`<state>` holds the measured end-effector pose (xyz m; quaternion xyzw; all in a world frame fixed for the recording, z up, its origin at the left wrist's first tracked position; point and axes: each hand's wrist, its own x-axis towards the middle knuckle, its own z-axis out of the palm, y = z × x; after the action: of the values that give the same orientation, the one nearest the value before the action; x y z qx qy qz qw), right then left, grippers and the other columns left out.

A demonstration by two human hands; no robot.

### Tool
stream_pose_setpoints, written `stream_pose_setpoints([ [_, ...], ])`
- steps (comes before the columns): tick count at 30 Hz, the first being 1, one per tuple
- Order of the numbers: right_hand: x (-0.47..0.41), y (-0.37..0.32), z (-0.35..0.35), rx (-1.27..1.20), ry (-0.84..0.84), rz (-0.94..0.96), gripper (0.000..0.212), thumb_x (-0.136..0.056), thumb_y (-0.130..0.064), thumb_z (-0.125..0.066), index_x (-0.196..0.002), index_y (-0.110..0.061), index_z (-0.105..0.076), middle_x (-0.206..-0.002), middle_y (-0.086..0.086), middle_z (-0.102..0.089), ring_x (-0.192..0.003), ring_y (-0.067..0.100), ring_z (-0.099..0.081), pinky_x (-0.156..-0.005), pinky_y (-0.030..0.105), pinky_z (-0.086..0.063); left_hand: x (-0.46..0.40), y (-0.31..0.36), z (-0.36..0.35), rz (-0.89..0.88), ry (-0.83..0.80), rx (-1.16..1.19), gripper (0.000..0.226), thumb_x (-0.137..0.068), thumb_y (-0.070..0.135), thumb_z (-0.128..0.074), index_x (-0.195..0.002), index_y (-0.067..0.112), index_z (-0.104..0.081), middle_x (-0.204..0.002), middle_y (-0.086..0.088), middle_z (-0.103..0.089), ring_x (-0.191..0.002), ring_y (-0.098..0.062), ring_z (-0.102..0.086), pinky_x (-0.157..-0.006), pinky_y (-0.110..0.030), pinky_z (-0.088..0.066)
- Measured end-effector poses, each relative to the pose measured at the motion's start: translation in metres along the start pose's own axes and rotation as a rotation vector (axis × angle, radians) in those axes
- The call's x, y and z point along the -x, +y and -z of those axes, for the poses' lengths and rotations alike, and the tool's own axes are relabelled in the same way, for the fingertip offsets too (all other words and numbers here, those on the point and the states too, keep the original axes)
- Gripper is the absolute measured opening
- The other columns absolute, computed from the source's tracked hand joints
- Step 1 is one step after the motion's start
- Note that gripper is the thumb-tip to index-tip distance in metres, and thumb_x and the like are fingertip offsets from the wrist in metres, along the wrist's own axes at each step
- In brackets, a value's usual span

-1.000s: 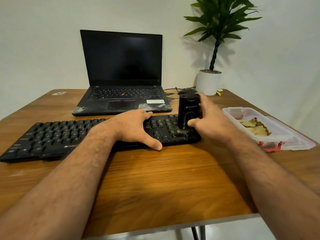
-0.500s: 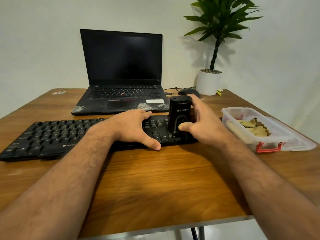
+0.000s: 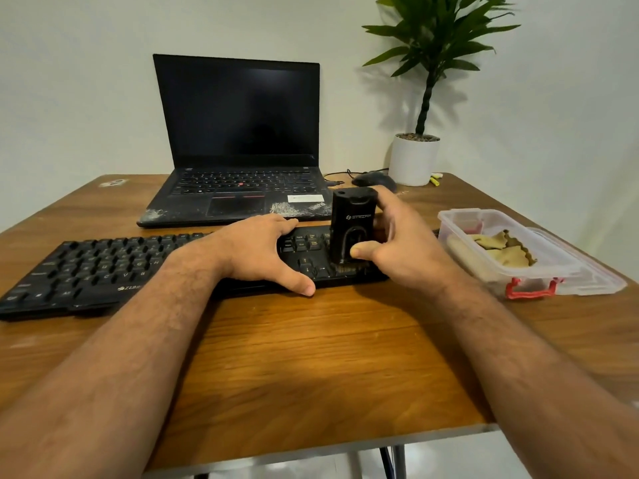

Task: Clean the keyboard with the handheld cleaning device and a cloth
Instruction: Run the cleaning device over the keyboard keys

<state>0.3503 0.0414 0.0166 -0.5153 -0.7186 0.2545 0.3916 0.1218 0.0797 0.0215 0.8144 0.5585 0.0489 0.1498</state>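
Note:
A long black keyboard lies across the wooden table in front of me. My right hand grips a black handheld cleaning device, held upright with its brush end pressed on the keys near the keyboard's right end. My left hand rests flat on the keyboard's middle, fingers on the keys and thumb over the front edge, holding it down. A tan cloth lies folded inside a clear plastic box at the right.
An open black laptop stands behind the keyboard. A mouse and a potted plant are at the back right. The clear box with red clips sits near the table's right edge, its lid beside it.
My right hand has slid the cleaning device leftward along the keyboard's right end, from the far right keys toward the arrow keys. My left hand has stayed in place.

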Motion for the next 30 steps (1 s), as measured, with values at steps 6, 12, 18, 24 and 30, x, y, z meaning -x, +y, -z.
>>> stream_pose_setpoints([
  [6,0.001,0.014,0.026,-0.016,0.013,-0.098,0.072,-0.078,0.003,-0.073,-0.134,-0.036,-0.049,-0.126,-0.009,-0.064,-0.123,0.014,-0.057,-0.105,0.049,-0.046,0.000,-0.001,0.000,0.005,0.001,0.011,0.152,-0.029,0.089,-0.066,-0.159,0.023,-0.022,-0.158,0.010,-0.033,-0.142,-0.012,-0.035,-0.117,-0.033,-0.028],
  [12,0.004,0.017,0.036,0.003,0.048,-0.091,0.069,-0.080,0.002,-0.074,-0.135,-0.033,-0.048,-0.128,-0.007,-0.063,-0.123,0.014,-0.057,-0.082,0.016,-0.039,0.000,-0.001,-0.001,0.008,0.010,0.007,0.151,-0.029,0.089,-0.066,-0.158,0.024,-0.023,-0.159,0.009,-0.032,-0.143,-0.013,-0.034,-0.118,-0.033,-0.028],
  [18,0.007,0.002,0.014,0.010,-0.042,0.073,0.072,-0.076,0.000,-0.079,-0.118,-0.050,-0.050,-0.119,-0.021,-0.064,-0.118,0.003,-0.058,-0.101,0.031,-0.048,-0.001,-0.002,-0.002,0.007,0.014,0.005,0.150,-0.030,0.089,-0.067,-0.158,0.023,-0.026,-0.156,0.011,-0.036,-0.140,-0.012,-0.037,-0.118,-0.034,-0.031],
  [24,0.009,0.002,0.016,0.092,-0.084,0.103,0.066,-0.078,0.000,-0.078,-0.113,-0.047,-0.049,-0.108,-0.020,-0.066,-0.108,-0.009,-0.059,-0.093,0.013,-0.045,-0.002,-0.004,-0.001,0.015,0.017,0.003,0.151,-0.029,0.090,-0.067,-0.158,0.023,-0.025,-0.156,0.011,-0.035,-0.141,-0.012,-0.037,-0.120,-0.040,-0.030],
  [30,0.005,0.006,0.022,0.071,0.062,0.028,0.062,-0.078,-0.005,-0.078,-0.122,-0.039,-0.051,-0.114,-0.013,-0.066,-0.114,0.007,-0.060,-0.104,0.041,-0.048,-0.002,-0.003,-0.001,0.008,0.013,-0.009,0.152,-0.030,0.090,-0.066,-0.158,0.021,-0.024,-0.157,0.010,-0.035,-0.141,-0.013,-0.036,-0.120,-0.040,-0.031],
])
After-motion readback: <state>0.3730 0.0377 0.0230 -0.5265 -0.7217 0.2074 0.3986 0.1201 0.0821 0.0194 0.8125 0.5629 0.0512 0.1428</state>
